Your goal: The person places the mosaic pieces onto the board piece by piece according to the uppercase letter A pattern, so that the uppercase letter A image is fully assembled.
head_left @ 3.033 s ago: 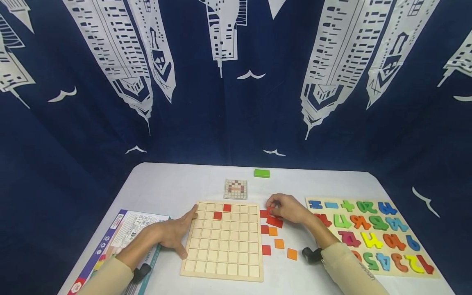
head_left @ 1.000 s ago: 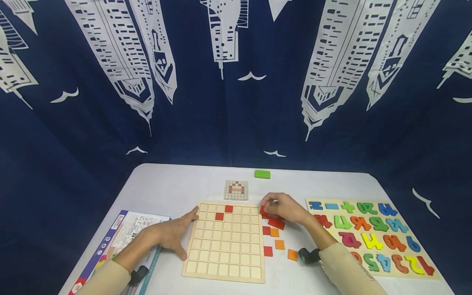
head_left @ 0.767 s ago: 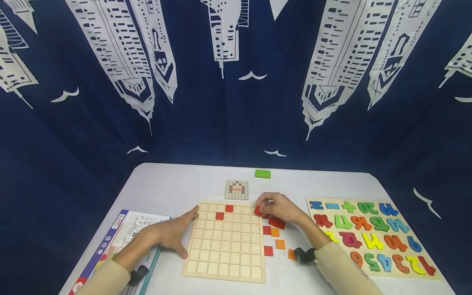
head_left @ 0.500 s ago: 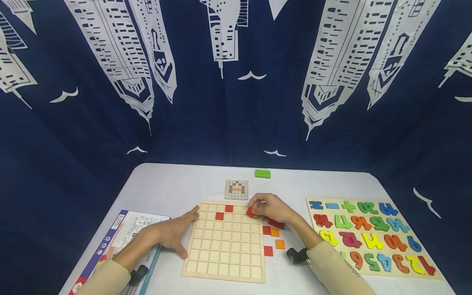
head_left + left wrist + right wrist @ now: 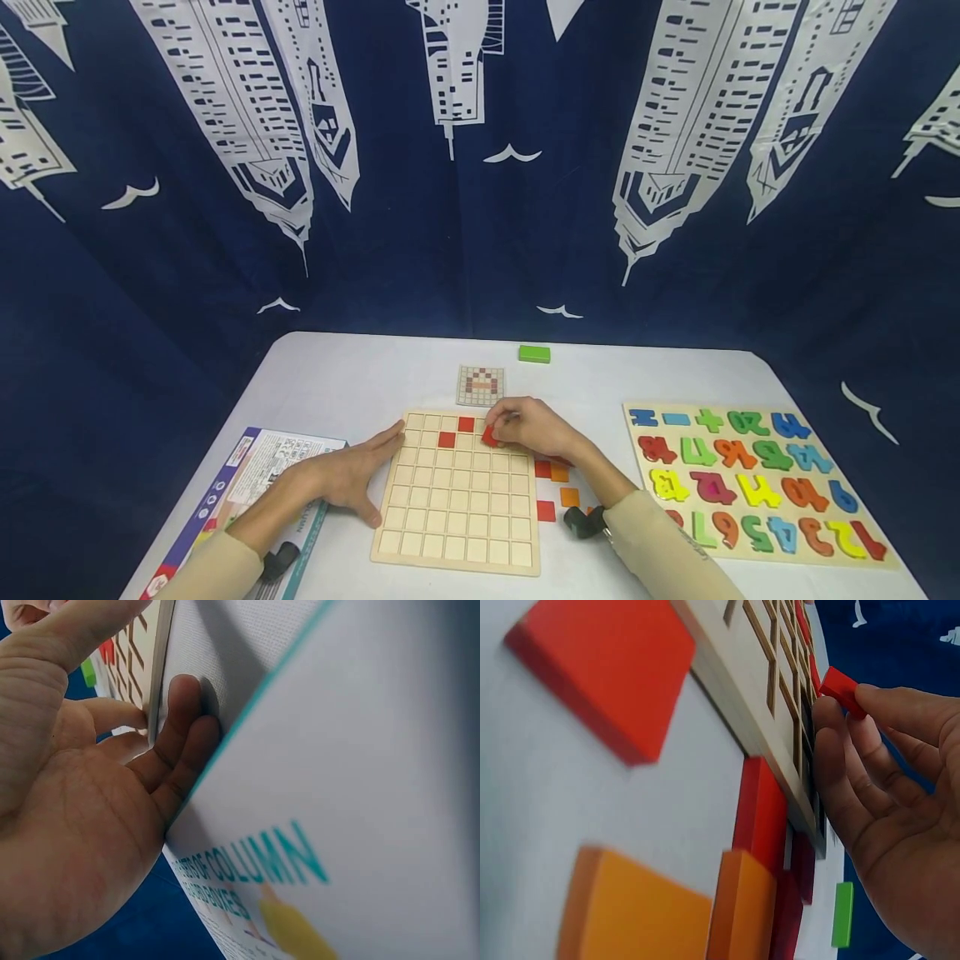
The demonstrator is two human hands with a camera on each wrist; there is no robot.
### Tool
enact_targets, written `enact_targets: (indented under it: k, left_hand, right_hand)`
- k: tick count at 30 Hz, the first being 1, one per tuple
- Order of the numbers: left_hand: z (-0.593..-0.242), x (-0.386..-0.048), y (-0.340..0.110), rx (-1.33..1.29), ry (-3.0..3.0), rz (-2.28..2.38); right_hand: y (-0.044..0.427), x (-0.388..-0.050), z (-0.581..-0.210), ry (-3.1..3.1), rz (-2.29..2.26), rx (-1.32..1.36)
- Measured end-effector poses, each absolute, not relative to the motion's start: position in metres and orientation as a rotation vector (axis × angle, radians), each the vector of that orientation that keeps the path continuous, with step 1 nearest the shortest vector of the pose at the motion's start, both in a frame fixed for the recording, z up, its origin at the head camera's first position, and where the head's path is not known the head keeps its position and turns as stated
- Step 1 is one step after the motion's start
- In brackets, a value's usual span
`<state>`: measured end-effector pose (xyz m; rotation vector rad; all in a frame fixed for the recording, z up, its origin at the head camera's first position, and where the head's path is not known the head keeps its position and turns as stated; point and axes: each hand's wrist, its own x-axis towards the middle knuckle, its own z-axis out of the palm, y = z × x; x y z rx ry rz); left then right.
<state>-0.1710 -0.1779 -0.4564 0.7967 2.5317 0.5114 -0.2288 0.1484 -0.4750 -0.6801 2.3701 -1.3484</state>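
Note:
A wooden grid board (image 5: pixel 450 502) lies mid-table, two red square tiles (image 5: pixel 447 440) seated in its upper cells. My left hand (image 5: pixel 351 479) rests along the board's left edge, thumb and fingers spread; the left wrist view shows fingertips at the board's side. My right hand (image 5: pixel 531 427) pinches a red square tile (image 5: pixel 843 691) between thumb and fingers above the board's upper right cells. Loose red tiles (image 5: pixel 545 510) and orange tiles (image 5: pixel 569 497) lie right of the board, some partly hidden by the right forearm.
A small pattern card (image 5: pixel 481 386) and a green block (image 5: pixel 534 354) lie behind the board. At right is a number puzzle board (image 5: pixel 783 533) with several coloured pieces. A printed box (image 5: pixel 247 467) lies under the left forearm.
My right hand has carried a red tile leftward from the pile at the board's right side to above its upper cells. My left hand has stayed at the left edge.

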Motion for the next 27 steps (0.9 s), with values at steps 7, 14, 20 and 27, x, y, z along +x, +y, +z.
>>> enact_targets:
  k: [7, 14, 20, 27]
  left_hand:
    - [-0.456, -0.17, -0.178, 0.795, 2.533, 0.46]
    - [-0.455, -0.17, -0.177, 0.804, 2.516, 0.453]
    - [-0.455, -0.169, -0.176, 0.807, 2.516, 0.436]
    - [-0.456, -0.169, -0.176, 0.815, 2.516, 0.426]
  right_hand:
    - [0.14, -0.227, -0.474, 2.478, -1.223, -0.731]
    - [0.135, -0.228, -0.475, 2.565, -1.129, -0.773]
    - [0.133, -0.23, -0.478, 2.57, -1.123, -0.804]
    - [0.131, -0.228, -0.476, 2.578, -1.1, -0.815]
